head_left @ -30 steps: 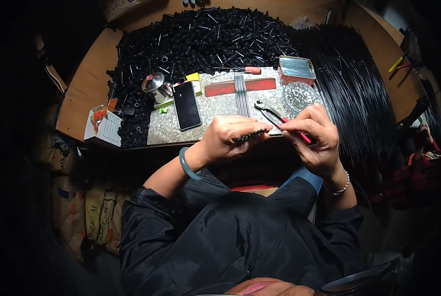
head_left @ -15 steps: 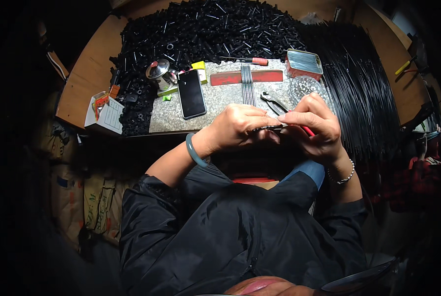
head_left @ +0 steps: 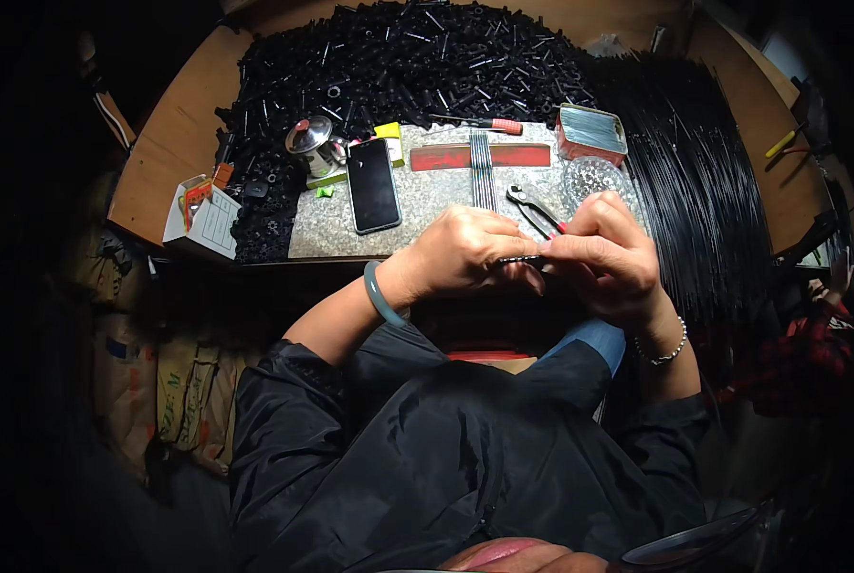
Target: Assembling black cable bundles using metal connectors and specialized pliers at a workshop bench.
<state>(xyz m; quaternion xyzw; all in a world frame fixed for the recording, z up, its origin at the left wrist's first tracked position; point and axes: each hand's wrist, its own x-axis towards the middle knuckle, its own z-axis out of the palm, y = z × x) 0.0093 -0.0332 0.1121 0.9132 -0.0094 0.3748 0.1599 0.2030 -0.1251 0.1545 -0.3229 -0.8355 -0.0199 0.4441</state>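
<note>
Both hands meet at the near edge of the work board (head_left: 331,241), just above my lap. My left hand (head_left: 467,246) is closed, its fingers pinching a short, thin dark piece with light specks (head_left: 517,259). At the piece's right end, my right hand (head_left: 606,250) is closed too, with thumb and forefinger pressed together there. My curled fingers hide most of the piece, so its kind cannot be made out. Just beyond the right hand lie pincers (head_left: 532,207), jaws pointing away; the hand covers part of their red-and-black handles.
Beyond are a phone (head_left: 373,186), a lidded metal cup (head_left: 312,143), a red bar (head_left: 436,158) under several metal rods (head_left: 482,172), a screwdriver (head_left: 503,125), a tin of thin rods (head_left: 589,132) and a clear dish (head_left: 594,179). Black parts (head_left: 398,62) and black rods (head_left: 699,181) surround them. Another person's plaid sleeve (head_left: 809,353) shows right.
The right hand's fingers have shifted slightly and still meet the left hand at the small piece. The red handle length seen under the right hand before is now hidden. The view has moved a little.
</note>
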